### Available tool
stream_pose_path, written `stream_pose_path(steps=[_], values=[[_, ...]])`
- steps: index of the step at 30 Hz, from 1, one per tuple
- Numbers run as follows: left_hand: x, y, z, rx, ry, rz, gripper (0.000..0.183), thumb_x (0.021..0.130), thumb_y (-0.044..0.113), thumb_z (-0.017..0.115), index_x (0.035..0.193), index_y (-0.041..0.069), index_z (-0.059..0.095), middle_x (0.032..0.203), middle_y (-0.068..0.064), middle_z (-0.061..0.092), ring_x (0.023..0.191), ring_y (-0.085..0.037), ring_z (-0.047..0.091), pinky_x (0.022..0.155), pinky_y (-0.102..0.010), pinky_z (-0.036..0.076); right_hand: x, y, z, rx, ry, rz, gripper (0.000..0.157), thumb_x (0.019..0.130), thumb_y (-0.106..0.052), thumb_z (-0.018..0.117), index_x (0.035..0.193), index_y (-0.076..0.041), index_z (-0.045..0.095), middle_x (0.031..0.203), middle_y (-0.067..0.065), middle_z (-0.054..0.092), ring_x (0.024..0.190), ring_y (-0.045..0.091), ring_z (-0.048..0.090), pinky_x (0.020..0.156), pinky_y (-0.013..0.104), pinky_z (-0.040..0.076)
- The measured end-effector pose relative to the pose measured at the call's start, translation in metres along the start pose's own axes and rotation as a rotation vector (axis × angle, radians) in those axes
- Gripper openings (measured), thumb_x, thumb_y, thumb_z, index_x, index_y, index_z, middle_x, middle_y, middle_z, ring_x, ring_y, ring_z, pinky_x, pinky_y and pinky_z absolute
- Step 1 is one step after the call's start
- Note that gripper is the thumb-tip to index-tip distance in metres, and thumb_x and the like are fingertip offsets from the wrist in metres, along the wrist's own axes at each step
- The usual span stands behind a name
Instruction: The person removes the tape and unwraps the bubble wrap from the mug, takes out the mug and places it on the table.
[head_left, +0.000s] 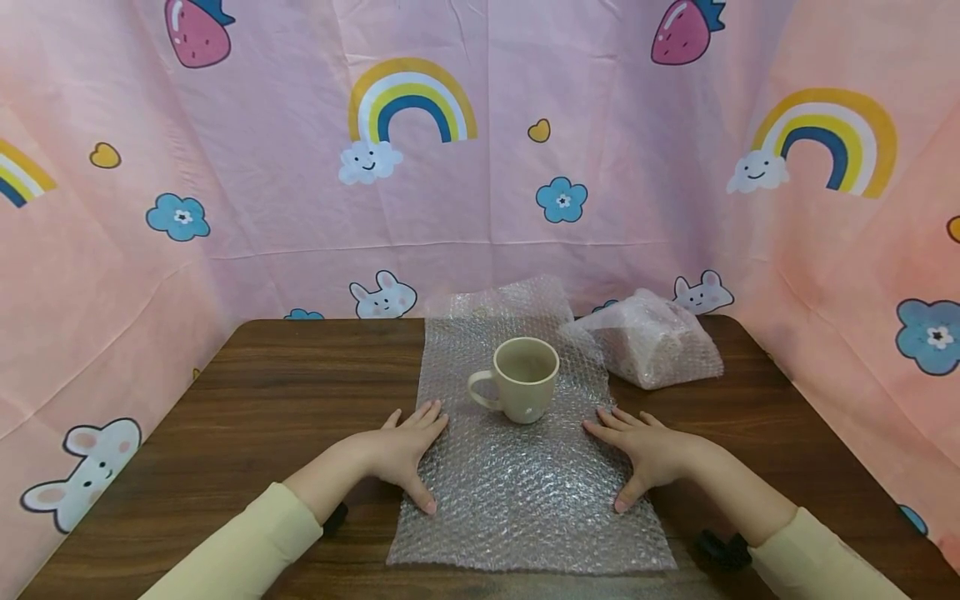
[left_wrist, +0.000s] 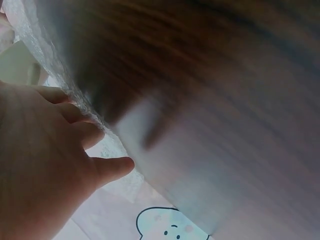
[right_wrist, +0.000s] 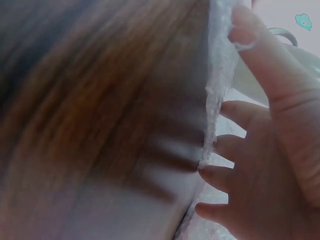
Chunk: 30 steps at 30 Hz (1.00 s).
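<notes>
A cream mug (head_left: 527, 382) stands upright on a sheet of bubble wrap (head_left: 525, 500), its handle turned to the left. My left hand (head_left: 405, 448) lies with fingers spread on the sheet's left edge, left of the mug. On the opposite edge, my right hand (head_left: 647, 452) rests with its fingers spread too. Neither hand touches the mug. In the left wrist view the left hand's fingers (left_wrist: 82, 132) meet the wrap's edge. The right wrist view shows the right hand (right_wrist: 280, 140) against the wrap, with part of the mug (right_wrist: 247, 82) behind it.
A bubble-wrapped bundle (head_left: 660, 342) sits at the back right of the dark wooden table (head_left: 315, 375), its contents unclear. The sheet's far end reaches the pink patterned cloth (head_left: 285, 167) that hangs around the table. Dark straps (head_left: 723, 550) show near the wrists.
</notes>
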<state>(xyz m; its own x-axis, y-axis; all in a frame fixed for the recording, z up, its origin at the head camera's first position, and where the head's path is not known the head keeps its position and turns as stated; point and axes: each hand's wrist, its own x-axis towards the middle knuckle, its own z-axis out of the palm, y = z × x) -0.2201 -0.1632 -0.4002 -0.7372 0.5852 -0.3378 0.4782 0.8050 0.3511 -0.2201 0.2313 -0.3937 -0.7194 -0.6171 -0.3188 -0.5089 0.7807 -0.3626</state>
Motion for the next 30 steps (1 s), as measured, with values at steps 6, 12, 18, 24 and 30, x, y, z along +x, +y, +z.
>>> stream_pose_path(steps=[6,12,18,24,30], values=[[0.0,0.001,-0.001,-0.002,-0.002,0.02,0.128,0.062,0.058,0.081,0.151,-0.003,0.013,0.156,-0.023,-0.004,0.143,-0.034,-0.006,0.107,-0.064,-0.002,-0.001,-0.001,0.0,0.008,0.001,0.013,0.117,0.062,-0.056,0.081,0.152,-0.01,0.025,0.156,0.022,0.012,0.142,0.041,0.005,0.105,0.067,0.002],[-0.002,0.0,-0.001,-0.001,0.008,0.02,0.128,0.063,0.059,0.08,0.151,-0.003,0.013,0.156,-0.022,-0.004,0.143,-0.034,-0.006,0.106,-0.065,0.0,-0.001,-0.003,0.001,0.003,0.003,0.013,0.118,0.062,-0.057,0.08,0.153,-0.009,0.023,0.156,0.023,0.01,0.142,0.042,0.004,0.105,0.067,0.003],[0.0,-0.001,-0.007,-0.045,0.03,0.026,0.11,0.076,0.057,0.073,0.15,-0.005,0.02,0.156,-0.024,0.006,0.143,-0.035,0.003,0.107,-0.064,0.006,0.0,-0.006,0.0,0.001,-0.013,0.023,0.118,0.062,-0.056,0.08,0.153,-0.008,0.021,0.156,0.023,0.008,0.142,0.043,0.002,0.105,0.066,0.004],[0.007,-0.001,-0.022,-0.217,0.15,0.057,0.08,0.092,0.044,0.061,0.146,-0.006,0.03,0.146,-0.025,0.035,0.133,-0.038,0.036,0.104,-0.053,0.031,0.002,-0.007,-0.001,-0.016,-0.033,0.034,0.119,0.063,-0.057,0.079,0.154,-0.009,0.018,0.157,0.022,0.005,0.142,0.042,0.001,0.106,0.065,0.004],[0.015,0.002,-0.038,-0.38,0.258,0.067,0.063,0.099,0.035,0.053,0.147,0.0,0.033,0.13,-0.025,0.052,0.116,-0.039,0.054,0.09,-0.051,0.046,0.002,-0.008,-0.002,-0.007,-0.053,0.043,0.118,0.063,-0.055,0.08,0.154,-0.013,0.017,0.157,0.022,0.005,0.142,0.043,0.0,0.106,0.065,0.003]])
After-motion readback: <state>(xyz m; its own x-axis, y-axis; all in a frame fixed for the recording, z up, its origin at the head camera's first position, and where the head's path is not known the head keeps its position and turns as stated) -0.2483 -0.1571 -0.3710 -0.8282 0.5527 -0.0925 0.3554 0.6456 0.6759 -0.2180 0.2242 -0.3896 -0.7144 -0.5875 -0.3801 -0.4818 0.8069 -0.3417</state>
